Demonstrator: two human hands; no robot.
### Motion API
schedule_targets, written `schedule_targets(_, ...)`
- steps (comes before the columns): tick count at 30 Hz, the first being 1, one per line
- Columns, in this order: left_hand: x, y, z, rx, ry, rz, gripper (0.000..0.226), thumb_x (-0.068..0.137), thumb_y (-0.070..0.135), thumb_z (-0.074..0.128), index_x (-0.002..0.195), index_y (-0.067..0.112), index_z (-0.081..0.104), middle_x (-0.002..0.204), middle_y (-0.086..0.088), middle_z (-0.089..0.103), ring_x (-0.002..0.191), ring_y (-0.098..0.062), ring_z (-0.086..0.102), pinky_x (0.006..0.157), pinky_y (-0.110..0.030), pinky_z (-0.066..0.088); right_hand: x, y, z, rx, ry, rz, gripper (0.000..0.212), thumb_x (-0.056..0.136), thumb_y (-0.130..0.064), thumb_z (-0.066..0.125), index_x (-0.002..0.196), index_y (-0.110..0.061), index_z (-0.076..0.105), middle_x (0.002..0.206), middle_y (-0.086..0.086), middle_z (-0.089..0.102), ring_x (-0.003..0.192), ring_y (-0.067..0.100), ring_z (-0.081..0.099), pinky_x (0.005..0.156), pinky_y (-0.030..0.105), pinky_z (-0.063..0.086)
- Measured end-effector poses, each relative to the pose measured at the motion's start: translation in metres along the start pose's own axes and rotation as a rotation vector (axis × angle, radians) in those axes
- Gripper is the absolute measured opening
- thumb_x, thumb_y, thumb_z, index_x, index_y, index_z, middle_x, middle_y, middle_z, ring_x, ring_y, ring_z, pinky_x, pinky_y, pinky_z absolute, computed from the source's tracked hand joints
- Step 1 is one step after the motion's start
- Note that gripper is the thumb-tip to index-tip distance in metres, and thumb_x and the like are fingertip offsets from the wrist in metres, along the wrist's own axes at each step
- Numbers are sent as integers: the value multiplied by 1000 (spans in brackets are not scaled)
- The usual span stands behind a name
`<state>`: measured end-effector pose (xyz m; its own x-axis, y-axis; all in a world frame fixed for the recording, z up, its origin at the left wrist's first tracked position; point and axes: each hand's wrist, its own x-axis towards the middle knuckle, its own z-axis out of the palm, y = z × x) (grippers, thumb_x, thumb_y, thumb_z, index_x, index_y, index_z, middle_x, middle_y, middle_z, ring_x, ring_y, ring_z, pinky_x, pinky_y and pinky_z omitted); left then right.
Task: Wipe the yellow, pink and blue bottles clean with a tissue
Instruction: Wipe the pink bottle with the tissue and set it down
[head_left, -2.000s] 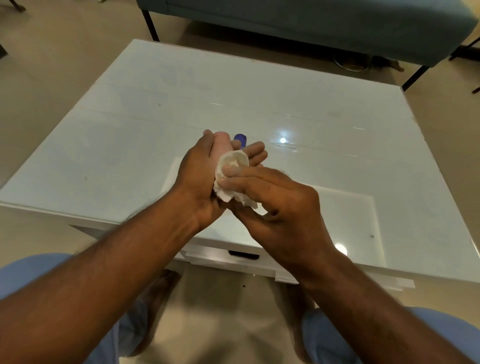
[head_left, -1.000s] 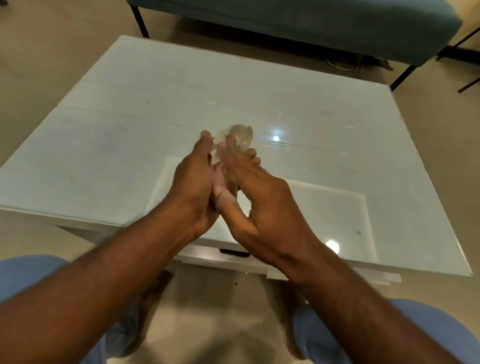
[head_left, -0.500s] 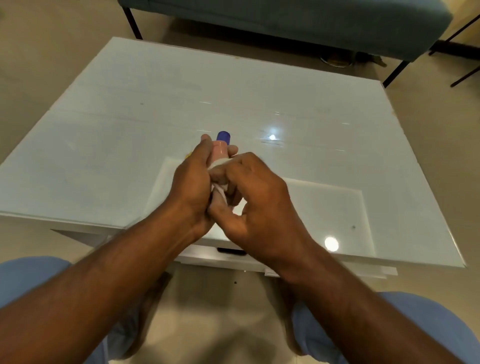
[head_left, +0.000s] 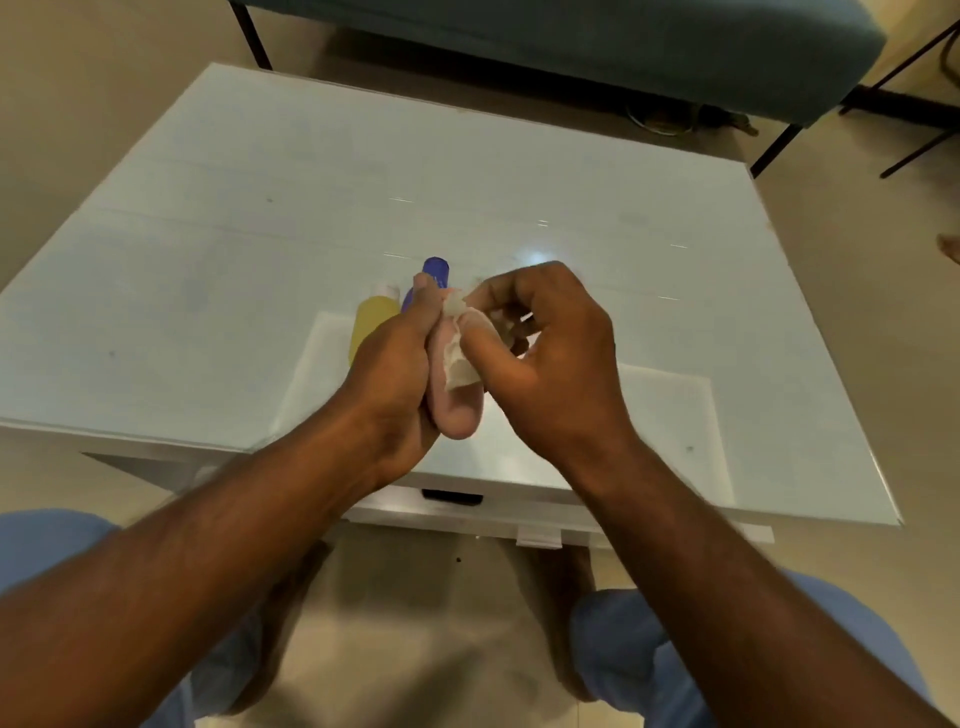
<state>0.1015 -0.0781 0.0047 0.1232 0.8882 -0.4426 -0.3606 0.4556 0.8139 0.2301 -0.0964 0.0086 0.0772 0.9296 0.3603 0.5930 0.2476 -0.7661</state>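
Note:
My left hand (head_left: 397, 364) grips the pink bottle (head_left: 457, 410) above the near part of the white table (head_left: 208, 260), the bottle's bottom end pointing toward me. My right hand (head_left: 550, 353) pinches a crumpled white tissue (head_left: 460, 358) against the bottle's upper side. Behind my left hand stand the yellow bottle (head_left: 371, 322) with a white cap and the blue bottle (head_left: 435, 273), both partly hidden by my fingers.
A teal sofa (head_left: 571, 41) on dark legs stands beyond the table's far edge. The table has a drawer with a dark handle (head_left: 452, 497) under its near edge. My knees in blue trousers (head_left: 649, 649) are below.
My right hand has slid with the tissue toward the bottle's top and opened outward. The pink bottle's bottom and the yellow bottle have come into sight. The camera view has shifted slightly.

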Motion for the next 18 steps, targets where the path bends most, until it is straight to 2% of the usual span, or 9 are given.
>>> schedule_targets(1, -1, 1, 0, -22, 6, -13, 52, 99, 53, 43, 128, 14, 60, 115, -15, 74, 100, -28, 74, 78, -39, 61, -3, -2, 0, -33, -4, -30, 11, 86, -21, 74, 95, -16, 71, 96, -3, 66, 90, 11, 60, 80, 24, 52)
schedule_targets(3, 0, 8, -3, -59, 7, -35, 56, 100, 57, 38, 123, 12, 65, 113, -14, 75, 102, -28, 73, 91, -44, 58, -16, -8, 3, -65, -122, -112, 12, 85, -20, 75, 96, -15, 72, 101, -1, 66, 99, 13, 58, 86, 18, 47)
schedule_targets(5, 3, 10, -7, -65, 2, -30, 60, 99, 59, 36, 120, 12, 67, 115, -13, 74, 106, -29, 72, 98, -49, 54, -23, -11, 6, -75, -214, -205, 11, 87, -16, 75, 98, -15, 74, 103, 0, 67, 101, 17, 61, 89, 24, 48)
schedule_targets(6, 2, 9, -7, -57, -3, -34, 59, 100, 59, 37, 120, 12, 68, 114, -13, 75, 105, -28, 72, 95, -47, 56, -20, -8, 7, -55, -185, -219, 10, 89, -14, 75, 99, -14, 75, 101, 0, 69, 98, 17, 63, 87, 27, 51)
schedule_targets(9, -2, 2, 0, -45, -42, -13, 49, 101, 48, 42, 127, 11, 62, 115, -13, 73, 96, -22, 75, 73, -34, 62, -1, 4, -2, 84, 54, -54, 8, 92, -14, 76, 100, -11, 77, 95, -1, 73, 87, 9, 69, 76, 31, 59)
schedule_targets(10, -2, 1, 2, -51, -52, 0, 48, 101, 46, 43, 129, 10, 61, 119, -15, 72, 98, -22, 74, 74, -34, 61, 1, 5, -3, 99, 91, -26, 8, 92, -15, 77, 99, -10, 78, 95, -1, 73, 87, 9, 70, 75, 31, 59)
schedule_targets(13, 0, 7, -3, -80, -63, -30, 56, 101, 55, 38, 118, 10, 66, 118, -14, 72, 108, -25, 69, 98, -44, 53, -16, -2, 5, 63, -21, -159, 4, 88, -8, 79, 92, -7, 80, 94, 3, 72, 90, 13, 68, 78, 29, 57)
schedule_targets(15, 3, 12, -10, -70, -70, -30, 60, 101, 57, 35, 119, 8, 65, 117, -13, 74, 111, -28, 70, 98, -43, 54, -27, -6, 12, 20, -116, -300, 7, 86, -4, 80, 92, -6, 81, 95, 7, 72, 92, 19, 67, 81, 27, 55)
schedule_targets(18, 1, 10, -8, -12, -58, -29, 54, 100, 55, 41, 121, 12, 66, 110, -13, 75, 98, -26, 74, 87, -43, 59, -14, -1, 8, 74, -61, -185, 5, 88, -9, 80, 92, -6, 80, 94, 5, 71, 87, 13, 66, 77, 21, 54)
